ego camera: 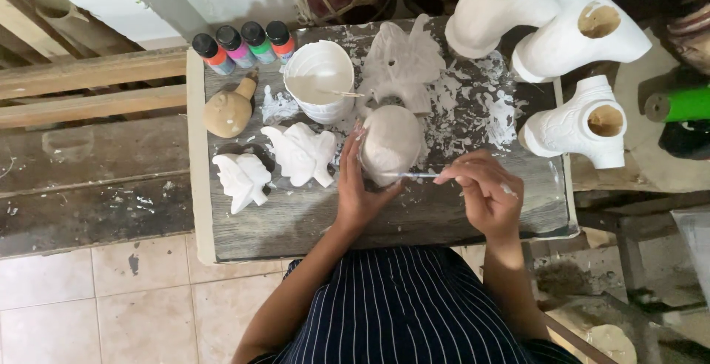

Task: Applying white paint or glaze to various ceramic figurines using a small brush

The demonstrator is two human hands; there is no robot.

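Work in hand is the white coating of a rounded carved piece (390,144), which stands on the desk (310,223) between the two hands. The left hand (360,186) is cupped against the piece's left side, fingers curled upward along it, steadying it. The right hand (484,190) has its fingers pressed together in a pinch on a thin brush (411,175), whose tip meets the lower front of the piece just left of that hand. The visible surface of the piece reads pale cream rather than full white; judged from this, its coat is partial and the far side cannot be assessed. Just left of the left hand lie two small winged figures (303,153) and (242,179), both already white and judged done. Further left, a tan unpainted round figure (228,111) remains untouched. Beyond the left hand stands a white cup of paint (319,87) with a stick across it, and next to it a flat winged carving (403,61), whitened. Beyond the right hand, paint smears mark the desk, and three large white hollow forms (584,124) stand at the far edge, coated outside. Farthest left, four small capped colour bottles (244,46) stand shut; colouring is judged not yet begun.
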